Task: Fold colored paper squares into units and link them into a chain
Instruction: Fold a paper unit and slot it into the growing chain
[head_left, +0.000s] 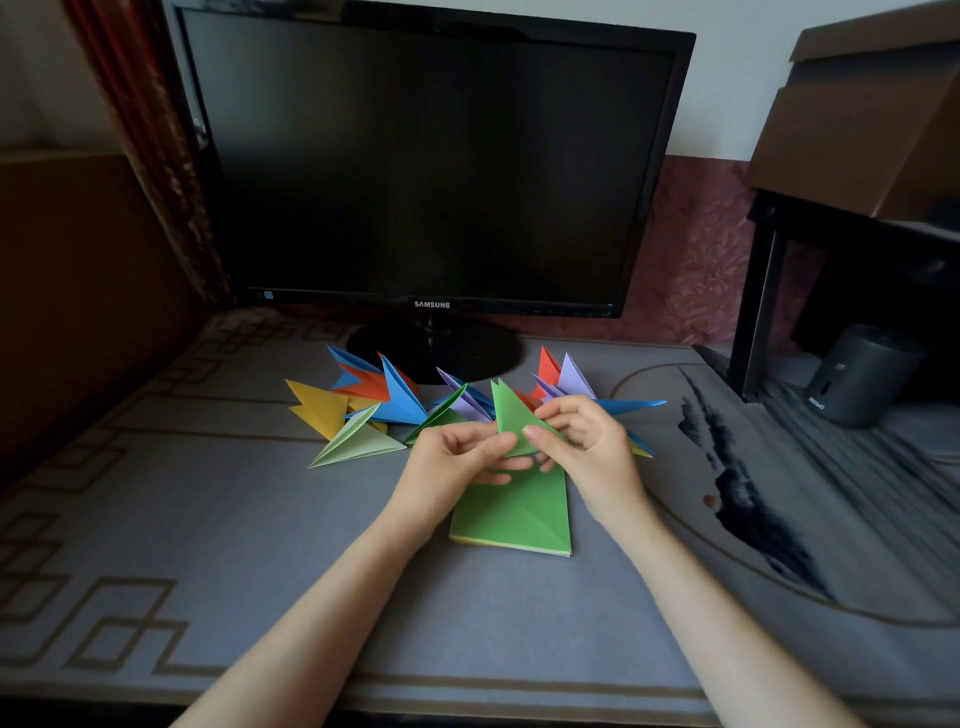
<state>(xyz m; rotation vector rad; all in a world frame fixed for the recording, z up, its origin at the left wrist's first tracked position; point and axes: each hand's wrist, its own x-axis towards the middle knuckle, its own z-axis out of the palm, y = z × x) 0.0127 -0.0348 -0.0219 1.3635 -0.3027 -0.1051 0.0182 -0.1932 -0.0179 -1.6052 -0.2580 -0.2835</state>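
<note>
- A spread of folded paper units (384, 400) lies on the grey patterned table cover (260, 545), fanning from 10 o'clock to 2 o'clock of the hands. The units are pointed, arrow-like shapes in yellow, orange, blue, pale green, lilac and red, and they overlap one another.
- A stack of paper squares (519, 514) lies flat at 6 o'clock of the hands, between the two wrists. Its top sheet is green with diagonal creases, and a thin yellow edge shows at the bottom of the stack.
- A green unit (511, 415) is held above the stack, just in front of the spread. It is a tall folded triangle with two small points at the top, standing roughly upright.
- The lower edge of the green unit is hidden behind fingers. The far edge of the stack is covered by the hands. Whether the units in the spread are linked or only lie over each other is hard to tell.
- A dark monitor (431, 156) stands at 12 o'clock, its top cut off by the frame.
- The left hand (452, 462) grips the green unit at its lower left, thumb on the front, fingers curled beneath.
- The right hand (592, 447) pinches the unit's right side, thumb across the front, fingers curled behind.
</note>
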